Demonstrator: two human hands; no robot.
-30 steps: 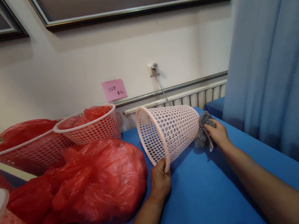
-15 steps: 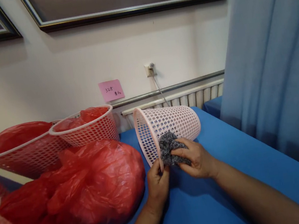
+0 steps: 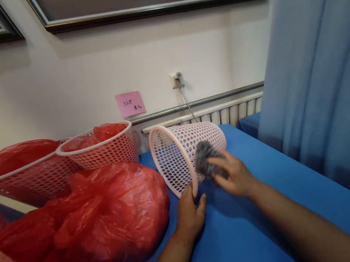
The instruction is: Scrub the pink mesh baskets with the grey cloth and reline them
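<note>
A pale pink perforated basket [image 3: 178,152] lies on its side on the blue table [image 3: 250,224], with its mouth facing left toward me. My left hand [image 3: 189,213] grips the lower rim of that mouth between thumb and fingers. Against the basket's outer wall my right hand [image 3: 233,175] presses a grey fuzzy cloth [image 3: 206,162], fingers closed over it. The cloth is slightly blurred by motion.
A bulging red plastic bag [image 3: 102,215] lies left of the basket. Behind it stand other perforated baskets [image 3: 105,147] lined with red bags. A blue curtain [image 3: 323,75] hangs at the right. On the wall are a pink note [image 3: 130,103], a socket and a radiator rail.
My right hand carried the grey cloth from the basket's far bottom end to its side near the rim, then slid slightly right along the wall. The basket's mouth tipped a little further left.
</note>
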